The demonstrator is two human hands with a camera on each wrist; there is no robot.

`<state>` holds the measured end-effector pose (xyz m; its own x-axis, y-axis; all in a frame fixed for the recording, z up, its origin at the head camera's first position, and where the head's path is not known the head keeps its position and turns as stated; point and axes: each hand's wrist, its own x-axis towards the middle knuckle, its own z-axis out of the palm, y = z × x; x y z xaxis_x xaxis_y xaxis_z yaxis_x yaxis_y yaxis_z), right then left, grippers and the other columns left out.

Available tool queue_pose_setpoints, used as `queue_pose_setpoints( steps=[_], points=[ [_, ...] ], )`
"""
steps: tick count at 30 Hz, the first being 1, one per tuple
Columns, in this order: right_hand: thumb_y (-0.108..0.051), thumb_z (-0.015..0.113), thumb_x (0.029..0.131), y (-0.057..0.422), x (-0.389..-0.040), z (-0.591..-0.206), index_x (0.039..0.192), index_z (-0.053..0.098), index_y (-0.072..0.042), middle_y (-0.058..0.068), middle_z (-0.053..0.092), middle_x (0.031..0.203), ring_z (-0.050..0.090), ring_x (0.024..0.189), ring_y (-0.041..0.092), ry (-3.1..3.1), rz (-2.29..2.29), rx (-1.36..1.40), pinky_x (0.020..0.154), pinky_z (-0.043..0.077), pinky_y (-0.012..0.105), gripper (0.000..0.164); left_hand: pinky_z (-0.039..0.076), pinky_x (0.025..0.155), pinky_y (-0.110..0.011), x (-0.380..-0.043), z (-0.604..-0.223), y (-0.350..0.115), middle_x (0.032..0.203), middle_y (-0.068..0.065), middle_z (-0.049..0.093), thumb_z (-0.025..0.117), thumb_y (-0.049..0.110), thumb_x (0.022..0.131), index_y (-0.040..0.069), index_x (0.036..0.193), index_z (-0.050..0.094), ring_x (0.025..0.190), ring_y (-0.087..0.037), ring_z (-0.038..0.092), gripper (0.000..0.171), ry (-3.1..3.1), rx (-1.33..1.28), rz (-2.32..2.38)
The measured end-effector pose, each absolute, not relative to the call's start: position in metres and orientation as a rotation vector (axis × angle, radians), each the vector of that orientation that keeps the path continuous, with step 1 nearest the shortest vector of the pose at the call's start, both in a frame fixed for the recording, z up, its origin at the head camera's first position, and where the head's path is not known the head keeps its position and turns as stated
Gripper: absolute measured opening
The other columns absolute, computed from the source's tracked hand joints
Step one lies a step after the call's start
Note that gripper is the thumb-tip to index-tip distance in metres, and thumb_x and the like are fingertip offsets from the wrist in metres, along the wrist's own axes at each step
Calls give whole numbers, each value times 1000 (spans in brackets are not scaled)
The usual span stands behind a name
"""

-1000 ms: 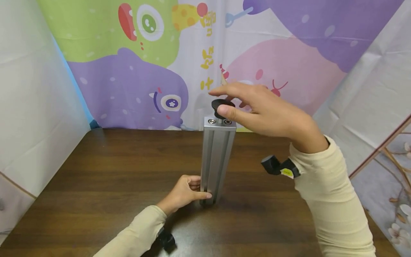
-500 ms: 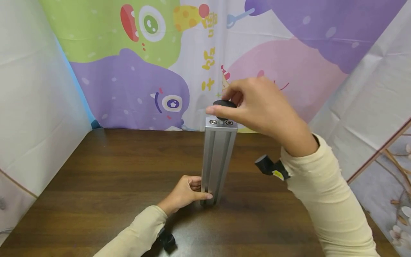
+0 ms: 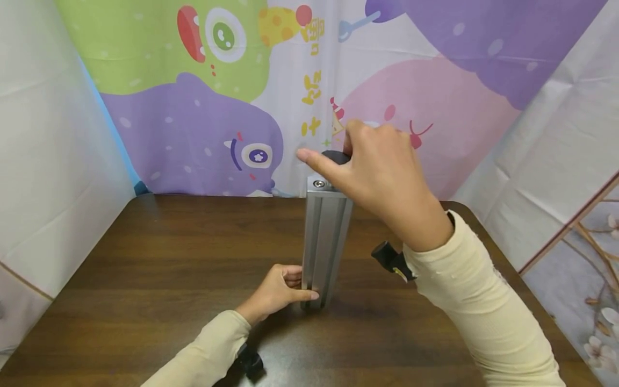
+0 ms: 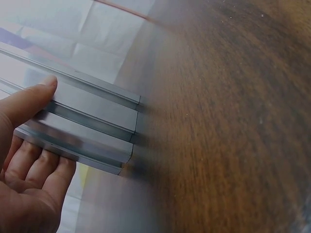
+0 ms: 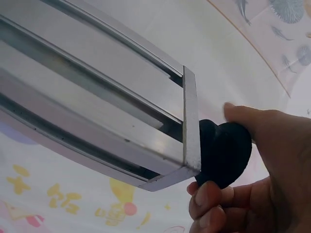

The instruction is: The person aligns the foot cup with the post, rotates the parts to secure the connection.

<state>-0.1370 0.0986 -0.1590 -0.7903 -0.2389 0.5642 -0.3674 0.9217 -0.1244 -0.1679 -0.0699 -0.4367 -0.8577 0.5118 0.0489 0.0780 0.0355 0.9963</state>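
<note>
A silver aluminium profile (image 3: 326, 236) with slotted sides stands upright on the table. My left hand (image 3: 275, 290) grips it near the base, thumb on the front face and fingers (image 4: 41, 167) along another side. A flat end plate (image 5: 191, 121) caps the top, with one screw (image 3: 318, 184) visible from the head. Above the plate sits a round black knob (image 5: 228, 153). My right hand (image 3: 382, 172) holds this knob from the right, its fingers curled under the edge and the thumb reaching past it. From the head, that hand covers part of the knob and plate.
The brown wooden table (image 3: 169, 258) extends around the profile's base. A cartoon-printed curtain (image 3: 208, 118) hangs behind its far edge, and pale cloth walls (image 3: 43, 134) flank both sides. Black mounts (image 3: 250, 363) are strapped at the wrists.
My right hand came down around the black knob, then turned so its wrist swung left and lower and its thumb moved farther left. The left hand and profile stay put.
</note>
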Motion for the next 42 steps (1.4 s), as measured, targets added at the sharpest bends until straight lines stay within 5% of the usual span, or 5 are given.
queue_pose_setpoints(
  steps=[7,14,20,29,42],
  points=[
    [-55,58,90,121,-134,-147,111,64,-6,9,68,102,62,95,26,-2693,367,677,85,47,43,54,55,82,-27,-168,-437,-70,99,-19,71,79,5,78,-9,113,64,91,-21,69,40,2002,601,1888],
    [-11,46,101,146,-145,-140,146,38,-8,7,42,148,35,138,24,-2610,326,1441,114,28,42,45,55,83,-27,-168,-439,-71,99,-20,71,78,4,78,-10,113,64,92,-22,69,40,1996,601,1894],
    [-7,57,96,141,-151,-139,128,59,-3,8,63,126,57,116,21,-2518,337,1427,101,44,38,32,55,83,-27,-168,-438,-70,99,-20,71,78,4,78,-9,113,64,92,-23,70,40,1995,605,1897],
    [-72,60,77,108,-142,-149,62,52,-12,-1,45,55,42,51,20,-2542,168,515,45,38,36,63,55,84,-28,-167,-438,-69,102,-20,70,78,3,78,-9,116,62,94,-24,69,42,1976,617,1906],
    [-78,49,80,105,-138,-150,68,54,-11,2,50,57,47,52,27,-2592,71,426,46,40,40,68,55,84,-28,-166,-437,-70,102,-19,71,78,4,78,-8,116,63,93,-23,69,43,1981,626,1903]
  ],
)
